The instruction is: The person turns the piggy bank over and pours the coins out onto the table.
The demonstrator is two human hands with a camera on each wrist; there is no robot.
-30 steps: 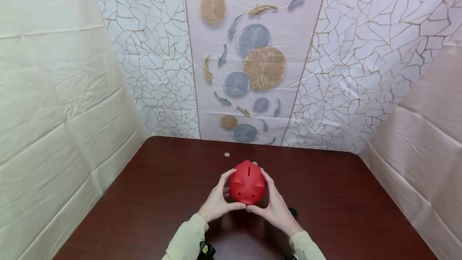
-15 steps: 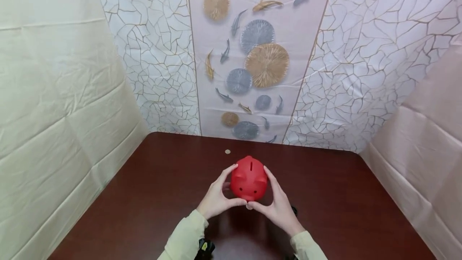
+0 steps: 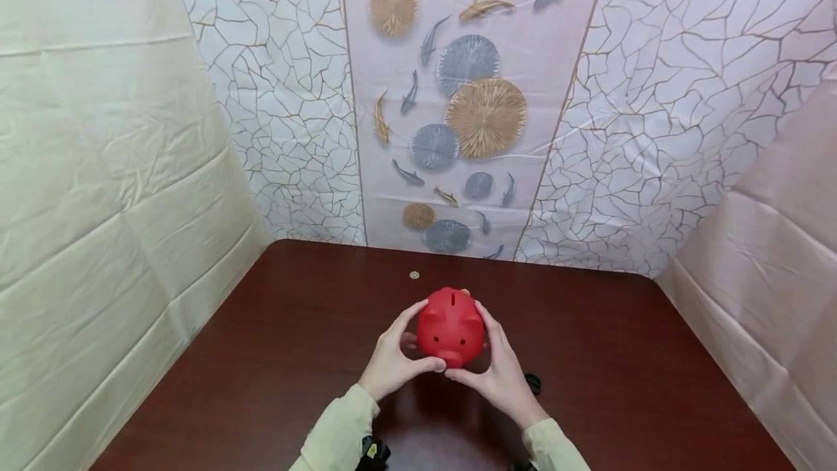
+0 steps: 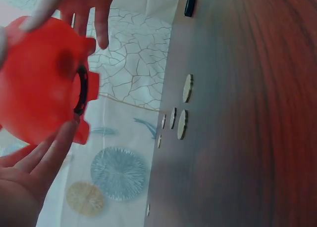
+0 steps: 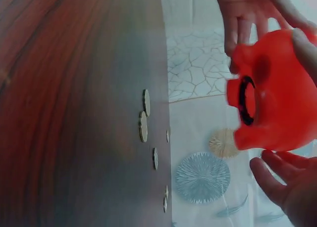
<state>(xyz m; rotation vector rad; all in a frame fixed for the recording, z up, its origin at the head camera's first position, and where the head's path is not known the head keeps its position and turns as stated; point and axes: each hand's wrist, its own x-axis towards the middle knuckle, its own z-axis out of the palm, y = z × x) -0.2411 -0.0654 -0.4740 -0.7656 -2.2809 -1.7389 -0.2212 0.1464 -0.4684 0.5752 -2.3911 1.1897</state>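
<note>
Both hands hold a red piggy bank (image 3: 451, 329) in the air over the table. My left hand (image 3: 396, 360) grips one side and my right hand (image 3: 502, 376) the other, thumbs meeting near its snout. A coin slot (image 3: 453, 299) shows on its back. In the wrist views its feet point toward the tabletop, and a black-rimmed round opening (image 5: 246, 100) is visible in its belly. Below it several coins (image 4: 182, 124) lie on the wood. A lone coin (image 3: 414, 275) sits farther back, and another coin (image 3: 465, 292) peeks out behind the piggy bank.
A small black round piece (image 3: 532, 383) lies on the dark wooden table (image 3: 314, 325), beside the right forearm. Patterned cloth (image 3: 294, 129) hangs behind the table, with pale cloth on both sides.
The piggy bank rose slightly, then dipped and tilted a little while both hands kept hold of it. The coin behind it went out of sight and shows again. The head view shifted slightly.
</note>
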